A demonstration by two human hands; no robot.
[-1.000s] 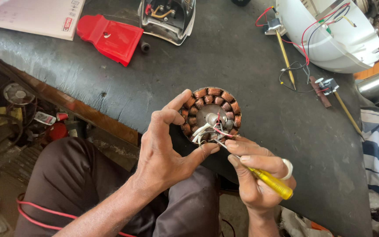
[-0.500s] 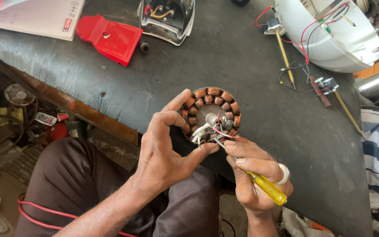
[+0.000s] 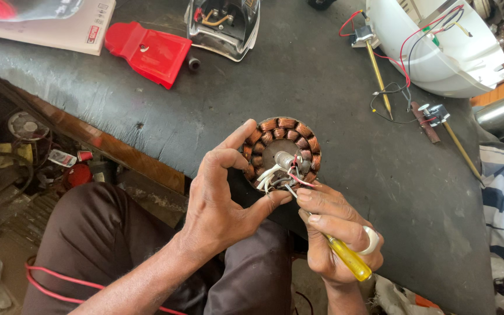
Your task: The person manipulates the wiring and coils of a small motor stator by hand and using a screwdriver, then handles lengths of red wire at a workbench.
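A round motor stator [image 3: 284,143] with several copper windings rests at the near edge of the dark table [image 3: 298,76]. My left hand [image 3: 223,195] grips its left rim, thumb underneath and forefinger arched over the coils. White and red wires [image 3: 275,175] stick out of its centre. My right hand [image 3: 336,230] holds a yellow-handled screwdriver [image 3: 348,259], its thin tip pointing into the wires near the hub.
A red plastic cover [image 3: 147,51], a chrome appliance part [image 3: 223,26] and a white book [image 3: 53,26] lie at the back left. A white round housing [image 3: 438,46] with wires sits back right, with two pencil-like probes [image 3: 380,73] nearby. Clutter fills the floor at left.
My hands and the stator stay almost in place; the right hand has shifted slightly with the screwdriver tip among the wires.
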